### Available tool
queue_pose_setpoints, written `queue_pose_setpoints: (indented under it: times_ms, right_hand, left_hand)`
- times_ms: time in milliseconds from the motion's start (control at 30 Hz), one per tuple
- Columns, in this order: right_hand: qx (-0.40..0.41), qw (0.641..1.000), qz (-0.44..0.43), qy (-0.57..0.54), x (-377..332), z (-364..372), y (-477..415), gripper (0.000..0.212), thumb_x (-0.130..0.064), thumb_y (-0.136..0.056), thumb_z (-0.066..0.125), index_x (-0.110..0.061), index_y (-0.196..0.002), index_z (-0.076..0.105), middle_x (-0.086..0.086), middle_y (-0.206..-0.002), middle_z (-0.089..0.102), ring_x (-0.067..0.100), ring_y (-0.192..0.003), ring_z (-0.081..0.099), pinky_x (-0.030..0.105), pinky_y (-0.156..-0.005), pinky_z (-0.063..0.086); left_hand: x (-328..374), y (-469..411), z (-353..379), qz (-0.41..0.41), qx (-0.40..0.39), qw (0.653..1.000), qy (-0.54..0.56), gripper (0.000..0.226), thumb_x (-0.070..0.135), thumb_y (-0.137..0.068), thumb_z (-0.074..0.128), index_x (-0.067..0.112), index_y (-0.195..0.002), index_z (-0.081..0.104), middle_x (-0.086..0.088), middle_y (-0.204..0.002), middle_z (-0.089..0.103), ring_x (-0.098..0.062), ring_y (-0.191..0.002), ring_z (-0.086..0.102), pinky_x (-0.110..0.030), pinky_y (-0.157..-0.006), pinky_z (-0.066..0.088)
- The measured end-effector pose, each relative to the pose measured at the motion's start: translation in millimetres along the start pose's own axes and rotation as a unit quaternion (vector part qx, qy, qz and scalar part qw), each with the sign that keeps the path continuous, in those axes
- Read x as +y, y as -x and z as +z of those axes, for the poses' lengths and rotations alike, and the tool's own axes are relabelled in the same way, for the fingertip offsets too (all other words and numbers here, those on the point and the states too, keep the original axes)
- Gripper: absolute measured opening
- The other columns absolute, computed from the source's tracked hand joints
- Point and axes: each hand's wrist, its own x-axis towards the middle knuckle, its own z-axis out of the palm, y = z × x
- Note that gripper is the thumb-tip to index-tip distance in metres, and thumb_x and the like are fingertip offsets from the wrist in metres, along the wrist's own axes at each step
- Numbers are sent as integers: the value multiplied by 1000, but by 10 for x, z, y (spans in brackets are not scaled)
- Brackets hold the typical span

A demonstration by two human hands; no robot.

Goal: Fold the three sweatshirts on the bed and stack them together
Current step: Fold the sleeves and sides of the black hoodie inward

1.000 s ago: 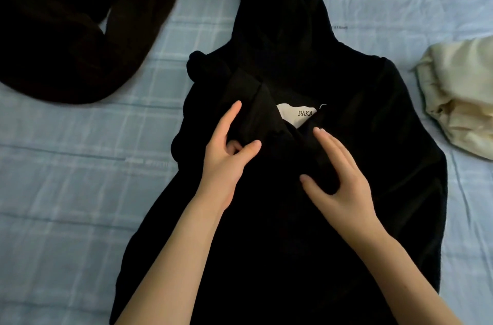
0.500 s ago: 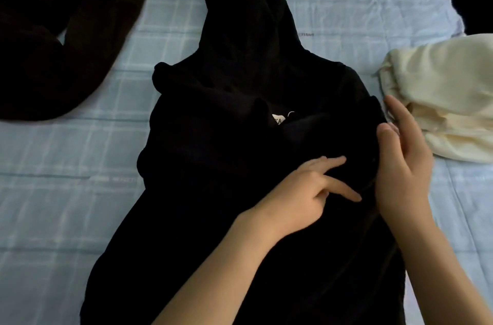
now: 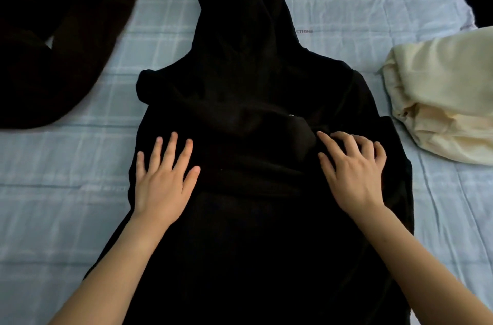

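Since half a second ago we have drawn our left hand back from the right of the chest to its left side. The white neck label that showed then is now all but covered.

Left fingers: straight, spread, pressed flat on cloth, holding nothing.

Right fingers: arched, tips bearing down on a tucked-in fold. We see no pinch, and the right hand holds nothing.

Black hoodie: centre of the bed under both our hands, hood pointing far, hem near. Both sleeves appear folded in across the chest.

Cream sweatshirt: right, just beside the hoodie, bundled and seemingly folded loosely.

Dark brown sweatshirt: far left, well apart, heaped with one sleeve curling out, unfolded.

Progress, as we judge it: one garment roughly done, one mid-fold, one untouched. We still have to fold the hood and body, fold the brown one, and stack all three.

Bed sheet: pale blue check, lightly creased.

Room: only darkness past the far right corner, and we cannot tell more.
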Motion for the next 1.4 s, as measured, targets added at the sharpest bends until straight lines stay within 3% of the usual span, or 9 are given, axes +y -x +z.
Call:
queue_pose_setpoints:
  times_ms: [167, 367, 633, 700, 800, 900, 1133, 1267, 1400]
  right_hand:
    - [-36, 999, 26, 6, -48, -134, 89, 49, -44, -105, 36, -33, -153, 38, -4, -155, 42, 26, -146, 27, 52, -121, 11]
    - [124, 980, -148, -57, -593, -219, -294, 52, -42, -102, 36, -29, -153, 38, -1, -158, 37, 30, -150, 26, 55, -121, 15]
    - [-132, 984, -116, 6, -477, 112, -945, 59, -60, -99, 19, -46, -157, 11, -9, -165, 18, 26, -153, 8, 38, -121, 10]
    - [-94, 984, -141, -64, -519, -16, -981, 58, -58, -100, 23, -39, -154, 31, -6, -157, 37, 25, -147, 28, 34, -116, 23]
    - [37, 974, -166, -152, -573, -206, -1409, 51, -46, -98, 39, -25, -143, 49, -4, -138, 55, 20, -125, 48, 21, -98, 33]
    - [39, 981, -92, -165, -661, -264, -2205, 49, -34, -100, 47, -30, -148, 43, 4, -146, 46, 28, -130, 44, 31, -100, 35]
    - [-64, 919, 27, -388, -636, -1, -3136, 64, -10, -89, 61, -38, -145, 49, -3, -140, 58, 12, -124, 57, 20, -102, 42]
    - [-73, 862, 16, -502, -522, -132, -3187, 70, 17, -81, 53, -27, -135, 62, -2, -130, 66, -3, -92, 68, 13, -76, 54]
    - [-69, 789, -26, -610, -394, -476, -2922, 67, 23, -82, 51, -25, -127, 66, -4, -126, 69, 13, -107, 68, 25, -80, 56]
  left_hand:
    - [68, 120, -170, -112, -78, 990, -14, 67, 57, -98, 8, 28, -157, -2, -7, -166, 3, -25, -152, 4, -59, -118, 10]
    - [609, -396, -659, -20, 125, 992, -27, 50, 38, -92, 35, 1, -101, 68, -21, -107, 66, -40, -98, 60, -55, -100, 42]
    - [174, -920, -429, 17, -36, 997, -63, 61, 50, -101, 17, 25, -156, 21, 8, -161, 26, -18, -148, 25, -45, -120, 18]
    - [209, -1000, -547, 43, 51, 997, -34, 51, 44, -96, 28, 25, -127, 64, 3, -129, 65, -22, -116, 61, -40, -91, 48]
    - [154, -1460, -798, 95, 234, 964, 85, 33, 30, -91, 44, 16, -75, 69, 1, -71, 63, -23, -64, 58, -27, -55, 32]
    - [60, -2275, -1017, 81, 243, 944, 210, 9, 18, -91, 57, 15, -94, 64, 2, -86, 57, -20, -82, 53, -31, -68, 37]
    - [130, -3269, -674, -16, 86, 944, 317, 62, 23, -91, 62, 27, -148, 38, -14, -140, 47, -32, -129, 42, -28, -96, 37]
    - [4, -3269, -760, 13, 91, 831, 548, 63, -5, -82, 66, 18, -139, 54, -6, -139, 55, -5, -124, 47, 3, -88, 35]
    - [-117, -2899, -1078, 59, 71, 718, 690, 56, -3, -77, 68, 31, -122, 66, 8, -131, 60, -6, -126, 54, -30, -104, 47]
